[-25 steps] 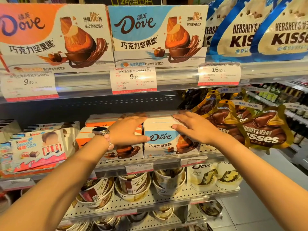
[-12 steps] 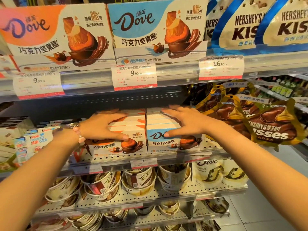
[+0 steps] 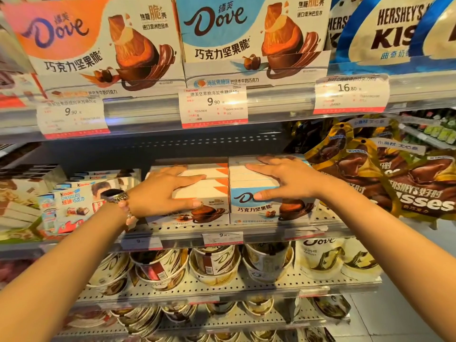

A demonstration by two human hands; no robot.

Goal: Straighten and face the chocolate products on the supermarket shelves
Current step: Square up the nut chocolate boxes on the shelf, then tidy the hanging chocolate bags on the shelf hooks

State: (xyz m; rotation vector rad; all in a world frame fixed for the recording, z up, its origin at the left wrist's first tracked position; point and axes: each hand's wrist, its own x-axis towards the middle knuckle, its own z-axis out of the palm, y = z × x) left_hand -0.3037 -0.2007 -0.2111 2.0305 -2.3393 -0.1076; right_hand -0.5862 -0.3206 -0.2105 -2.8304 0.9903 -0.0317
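Observation:
Two rows of Dove nut-chocolate boxes stand side by side on the middle shelf [image 3: 308,232], fronts facing out. My left hand [image 3: 160,192] rests on the orange Dove boxes [image 3: 207,213], fingers flat on top and thumb against the front face. On the blue Dove boxes [image 3: 256,208] lies my right hand [image 3: 286,178], fingers spread over the top, thumb on the front box's face. The two front boxes sit flush with each other near the shelf's edge.
Large orange Dove cartons [image 3: 98,45] and blue Dove cartons [image 3: 246,38] fill the shelf above, beside white Hershey's Kisses bags [image 3: 394,33]. Brown Hershey's Kisses bags [image 3: 419,193] hang right of my hand. Kinder boxes [image 3: 69,206] stand left. Dove cups [image 3: 214,262] fill the shelf below.
My left hand slid left across the orange boxes, uncovering their front. My right hand stayed on the blue boxes. The view moved closer to the shelf.

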